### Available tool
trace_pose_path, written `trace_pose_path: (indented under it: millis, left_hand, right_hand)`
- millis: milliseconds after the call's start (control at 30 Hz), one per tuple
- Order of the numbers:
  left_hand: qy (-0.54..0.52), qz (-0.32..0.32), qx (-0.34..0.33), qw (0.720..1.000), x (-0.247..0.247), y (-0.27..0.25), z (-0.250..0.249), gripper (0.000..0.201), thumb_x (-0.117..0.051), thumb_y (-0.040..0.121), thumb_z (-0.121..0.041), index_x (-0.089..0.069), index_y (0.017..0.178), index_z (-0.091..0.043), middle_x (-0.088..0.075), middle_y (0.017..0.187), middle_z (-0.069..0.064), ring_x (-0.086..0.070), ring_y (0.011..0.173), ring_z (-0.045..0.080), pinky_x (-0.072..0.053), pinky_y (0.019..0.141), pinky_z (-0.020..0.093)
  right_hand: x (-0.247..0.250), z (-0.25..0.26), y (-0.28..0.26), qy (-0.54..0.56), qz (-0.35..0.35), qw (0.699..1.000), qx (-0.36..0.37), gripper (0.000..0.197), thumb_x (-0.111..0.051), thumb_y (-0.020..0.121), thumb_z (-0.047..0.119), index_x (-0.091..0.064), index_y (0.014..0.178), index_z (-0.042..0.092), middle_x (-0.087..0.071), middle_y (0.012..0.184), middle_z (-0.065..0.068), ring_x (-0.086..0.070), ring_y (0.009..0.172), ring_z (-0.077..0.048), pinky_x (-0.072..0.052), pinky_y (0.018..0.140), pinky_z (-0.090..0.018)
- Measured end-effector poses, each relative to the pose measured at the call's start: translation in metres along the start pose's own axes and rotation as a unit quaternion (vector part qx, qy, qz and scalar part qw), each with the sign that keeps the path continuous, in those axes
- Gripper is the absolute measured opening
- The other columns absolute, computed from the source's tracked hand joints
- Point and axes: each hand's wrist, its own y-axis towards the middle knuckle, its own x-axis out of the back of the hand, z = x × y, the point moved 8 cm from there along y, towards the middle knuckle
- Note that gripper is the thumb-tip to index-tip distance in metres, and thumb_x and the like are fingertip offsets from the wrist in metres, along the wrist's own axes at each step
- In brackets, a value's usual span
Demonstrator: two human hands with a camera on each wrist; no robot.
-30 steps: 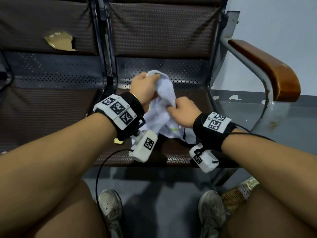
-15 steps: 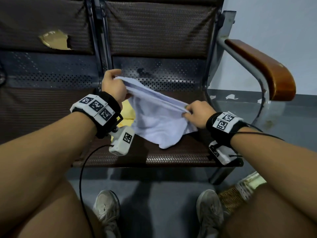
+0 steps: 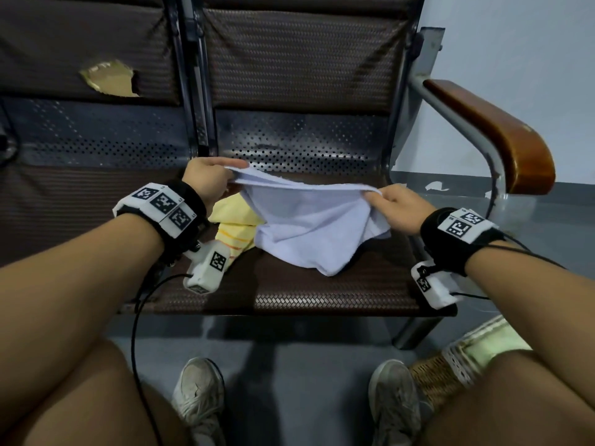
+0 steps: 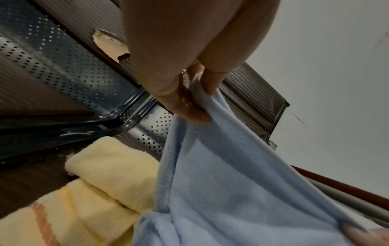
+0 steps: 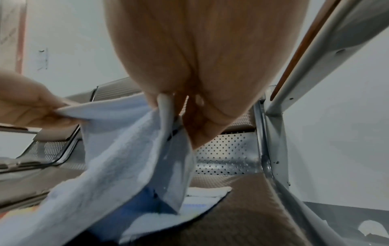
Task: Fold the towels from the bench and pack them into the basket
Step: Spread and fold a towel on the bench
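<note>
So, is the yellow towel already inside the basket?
No, the yellow towel lies on the bench seat, beside the blue towel.

A pale blue towel (image 3: pixel 309 226) hangs stretched over the bench seat (image 3: pixel 322 294), yellow towel (image 3: pixel 233 220) (crumpled) beside it.

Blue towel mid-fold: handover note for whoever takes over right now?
Left hand: pinches one end of the blue towel's top edge.
Right hand: pinches the other end; edge stretched between both grips, the rest hangs onto the bench seat.
Yellow towel: unfolded on the seat, beside and partly under the blue one.
Basket: on the floor by the right foot; contents not visible.
Done: blue towel picked up and spread.
Left: fold it, pack it, then the yellow one.
</note>
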Motion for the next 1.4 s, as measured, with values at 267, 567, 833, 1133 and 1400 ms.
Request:
trace_pose_path:
  millis: [267,567,833,1133,1400]
  left_hand:
    - [0.193,-0.038,-0.058,0.979,0.011,0.009,-0.003,0.037,-0.049,0.092,-0.035,-0.063,0.073,-0.005,-0.056,0.066,0.007,-0.053,0.064,0.023,-0.045,0.063,0.034]
    - [0.029,0.085,-0.041,0.995,-0.022,-0.012,-0.018,0.018,-0.069,0.073,-0.038,-0.073,0.078,-0.021,-0.072,0.084,-0.001,-0.066,0.079,0.016,-0.047,0.073,0.032]
    - [0.058,0.011,-0.167,0.984,0.007,-0.024,-0.059,0.028,-0.074,0.085,-0.035,-0.073,0.094,-0.009,-0.073,0.092,0.013,-0.065,0.08,0.016,-0.054,0.072,0.037]
    - [-0.005,-0.094,-0.245,0.965,0.023,-0.03,-0.154,0.048,-0.06,0.09,-0.049,-0.064,0.073,-0.004,-0.049,0.068,0.001,-0.044,0.066,0.012,-0.037,0.061,0.031]
    - [-0.003,-0.125,-0.208,0.97,0.009,-0.031,-0.177,0.059,-0.057,0.086,-0.052,-0.035,0.045,-0.017,-0.028,0.05,-0.006,-0.032,0.055,0.016,-0.03,0.059,0.03]
  right_hand:
    - [0.013,0.01,-0.009,0.0,-0.022,0.998,0.055,0.041,-0.06,0.093,0.007,-0.059,0.13,0.024,-0.072,0.108,0.0,-0.066,0.096,-0.018,-0.051,0.089,-0.033]
    - [0.02,0.017,-0.01,-0.016,-0.041,0.999,-0.009,0.032,-0.041,0.087,0.0,-0.043,0.061,0.017,-0.049,0.064,-0.002,-0.048,0.071,-0.024,-0.034,0.061,-0.033]
    - [0.056,0.038,-0.013,0.038,-0.04,0.998,0.04,0.046,-0.056,0.099,0.038,-0.042,0.06,0.018,-0.04,0.06,0.004,-0.038,0.056,-0.009,-0.031,0.057,-0.025]
    - [0.148,0.093,-0.015,0.04,-0.103,0.992,0.055,0.046,-0.058,0.09,0.06,-0.053,0.058,0.027,-0.05,0.054,0.013,-0.046,0.05,-0.002,-0.04,0.052,-0.021]
    - [0.163,0.104,-0.016,0.188,-0.095,0.971,-0.108,0.035,-0.057,0.084,0.035,-0.066,0.091,0.003,-0.073,0.099,-0.017,-0.07,0.089,-0.032,-0.057,0.083,-0.049]
